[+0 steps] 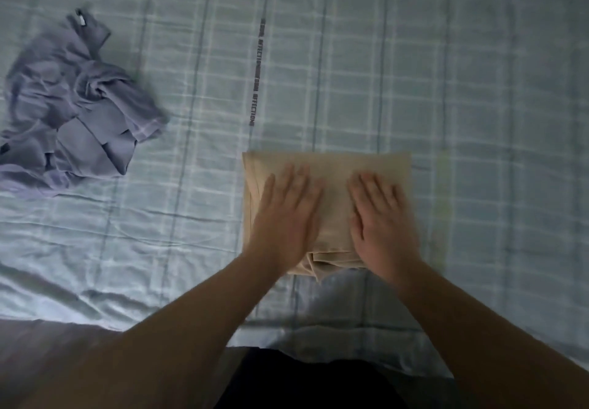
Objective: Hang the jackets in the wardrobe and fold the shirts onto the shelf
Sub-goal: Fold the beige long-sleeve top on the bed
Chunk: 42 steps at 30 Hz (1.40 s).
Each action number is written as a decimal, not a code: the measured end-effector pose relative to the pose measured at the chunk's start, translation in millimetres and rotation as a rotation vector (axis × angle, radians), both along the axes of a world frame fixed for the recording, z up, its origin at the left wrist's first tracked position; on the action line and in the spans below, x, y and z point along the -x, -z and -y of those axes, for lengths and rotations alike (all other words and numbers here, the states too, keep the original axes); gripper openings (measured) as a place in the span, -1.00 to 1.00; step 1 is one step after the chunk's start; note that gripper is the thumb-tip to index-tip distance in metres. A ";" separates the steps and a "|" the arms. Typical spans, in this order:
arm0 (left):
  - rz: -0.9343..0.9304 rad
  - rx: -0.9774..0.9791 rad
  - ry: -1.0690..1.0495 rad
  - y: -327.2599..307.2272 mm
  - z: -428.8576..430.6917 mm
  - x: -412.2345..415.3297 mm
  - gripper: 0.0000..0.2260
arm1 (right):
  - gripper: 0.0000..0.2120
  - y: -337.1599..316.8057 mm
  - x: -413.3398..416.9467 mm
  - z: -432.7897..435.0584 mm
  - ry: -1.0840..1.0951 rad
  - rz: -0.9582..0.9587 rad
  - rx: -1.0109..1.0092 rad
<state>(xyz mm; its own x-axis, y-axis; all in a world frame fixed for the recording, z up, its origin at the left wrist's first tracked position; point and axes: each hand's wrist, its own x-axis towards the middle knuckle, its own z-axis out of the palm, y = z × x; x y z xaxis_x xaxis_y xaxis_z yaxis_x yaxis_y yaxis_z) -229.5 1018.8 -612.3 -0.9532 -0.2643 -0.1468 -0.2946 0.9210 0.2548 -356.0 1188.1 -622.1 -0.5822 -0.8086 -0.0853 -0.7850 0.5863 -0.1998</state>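
Here, left hand (287, 214) and right hand (381, 214) lie flat, fingers straight, on a folded shirt (333, 166) atop a checked bedsheet (414, 58).

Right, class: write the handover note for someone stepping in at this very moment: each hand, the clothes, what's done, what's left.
Left hand and right hand: both flat, pressing the beige shirt.
Done: beige shirt folded, lying on the bed sheet.
Purple garment: crumpled on the bed sheet, further left, untouched.
Left: put the beige shirt away, then handle the purple garment.
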 end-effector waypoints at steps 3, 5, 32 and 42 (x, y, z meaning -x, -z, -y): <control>0.094 0.006 0.022 12.0 -34.9 0.4 -0.49 | -0.45 11.7 -22.1 -10.1 0.003 0.005 -0.113; 0.136 0.019 0.004 23.5 -43.9 -0.5 -0.46 | -0.43 19.8 -31.2 -15.3 0.005 0.003 -0.144; 0.229 0.076 -0.210 60.9 29.1 -13.4 -0.36 | -0.38 50.4 1.8 -9.2 0.176 0.012 0.000; 0.213 0.064 -0.192 38.6 24.2 5.6 -0.36 | -0.36 26.4 14.9 -14.6 0.290 0.329 0.243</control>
